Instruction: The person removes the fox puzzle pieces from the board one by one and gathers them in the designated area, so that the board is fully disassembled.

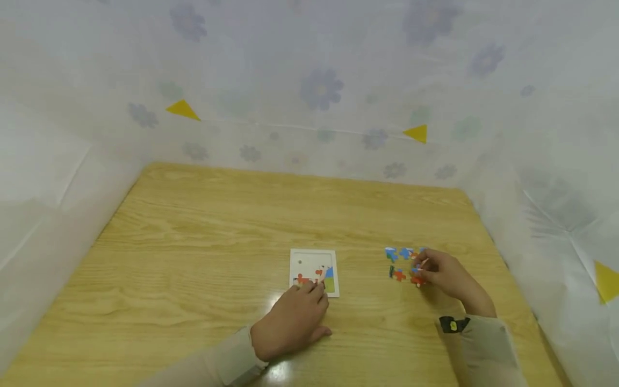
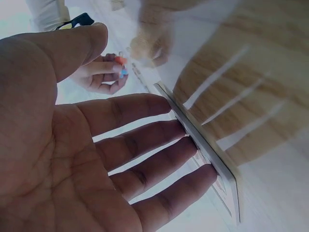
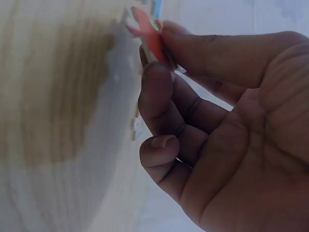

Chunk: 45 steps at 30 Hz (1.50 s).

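Note:
A square puzzle board (image 1: 337, 282) with a white rim lies on the table, some pieces sitting in its lower and right parts. My left hand (image 1: 292, 320) rests on its near edge; in the left wrist view the straight fingers (image 2: 145, 137) touch the board (image 2: 232, 193). Off to the right, my right hand (image 1: 452, 277) pinches a reddish-orange puzzle piece (image 3: 150, 38) between thumb and fingers, raised above the table. Loose puzzle pieces (image 1: 398, 275) in blue, red and white lie just left of that hand, which partly hides some of them.
The wood-grain table (image 1: 217, 226) extends around the board. White flowered sheeting (image 1: 271, 80) encloses its back and sides, with yellow triangles (image 1: 416, 133) on it. A black strap (image 1: 453, 324) with a yellow mark sits at the right cuff.

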### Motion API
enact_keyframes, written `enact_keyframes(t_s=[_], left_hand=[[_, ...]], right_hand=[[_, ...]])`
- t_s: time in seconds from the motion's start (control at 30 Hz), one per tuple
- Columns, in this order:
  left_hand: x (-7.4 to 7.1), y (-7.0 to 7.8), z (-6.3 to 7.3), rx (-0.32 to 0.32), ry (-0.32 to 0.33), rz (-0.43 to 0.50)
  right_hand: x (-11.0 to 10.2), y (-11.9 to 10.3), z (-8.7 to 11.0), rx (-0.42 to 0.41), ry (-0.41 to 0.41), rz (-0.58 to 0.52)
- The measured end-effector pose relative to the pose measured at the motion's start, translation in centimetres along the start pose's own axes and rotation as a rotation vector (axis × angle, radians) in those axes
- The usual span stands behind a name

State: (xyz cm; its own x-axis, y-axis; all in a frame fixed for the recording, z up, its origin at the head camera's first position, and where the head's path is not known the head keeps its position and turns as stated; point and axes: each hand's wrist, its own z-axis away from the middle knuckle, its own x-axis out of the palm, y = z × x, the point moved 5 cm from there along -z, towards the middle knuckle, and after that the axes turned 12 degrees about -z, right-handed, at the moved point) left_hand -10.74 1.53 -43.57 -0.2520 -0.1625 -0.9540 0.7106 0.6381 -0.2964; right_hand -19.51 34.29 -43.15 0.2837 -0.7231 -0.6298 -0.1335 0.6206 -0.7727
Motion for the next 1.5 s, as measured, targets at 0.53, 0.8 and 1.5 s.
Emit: enact_keyframes(t_s=[0.53,0.8,1.5], left_hand=[[-0.1,-0.3,0.0,0.012,-0.023,-0.012],[-0.4,-0.2,0.0,0.015,-0.025,0.007],[0.7,-1.4,-0.8,0.0,0.046,0.113]], right_hand=[[1.1,0.4,0.0,-0.01,0.141,0.14],[1.2,0.0,0.2,-0.006,0.149,0.171],[11.4,-10.5,-4.3,-0.237,-0.108,0.061]])
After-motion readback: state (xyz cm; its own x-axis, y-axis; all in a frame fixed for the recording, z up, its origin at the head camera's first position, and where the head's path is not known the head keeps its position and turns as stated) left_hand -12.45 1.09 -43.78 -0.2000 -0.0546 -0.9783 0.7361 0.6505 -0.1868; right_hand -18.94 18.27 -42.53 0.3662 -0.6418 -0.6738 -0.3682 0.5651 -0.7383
